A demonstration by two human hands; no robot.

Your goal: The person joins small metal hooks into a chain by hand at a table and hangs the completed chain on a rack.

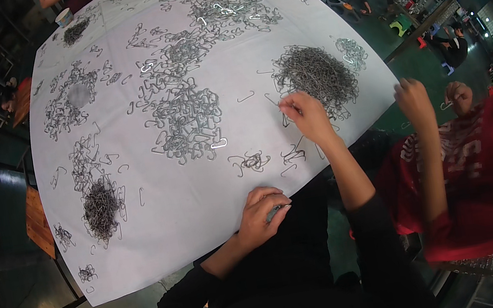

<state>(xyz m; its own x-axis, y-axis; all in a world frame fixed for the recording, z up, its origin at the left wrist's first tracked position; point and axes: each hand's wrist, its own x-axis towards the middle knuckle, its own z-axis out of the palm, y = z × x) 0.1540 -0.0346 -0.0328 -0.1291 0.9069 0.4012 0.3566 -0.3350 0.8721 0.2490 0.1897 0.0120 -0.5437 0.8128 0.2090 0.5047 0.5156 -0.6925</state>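
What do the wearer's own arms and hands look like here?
The left hand and right hand are bare, without gloves. The left sleeve and right sleeve are black, with no visible markings, and each ends well short of the hand.

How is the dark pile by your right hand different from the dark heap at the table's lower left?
The right pile is bigger; the left heap is smaller. The right pile looks roundish, the left heap longer and narrower. Both are dark metal tangles on the white table.

Slvr hooks (189, 116) (dk gry pile (315, 75)), wht tabletop (248, 124)
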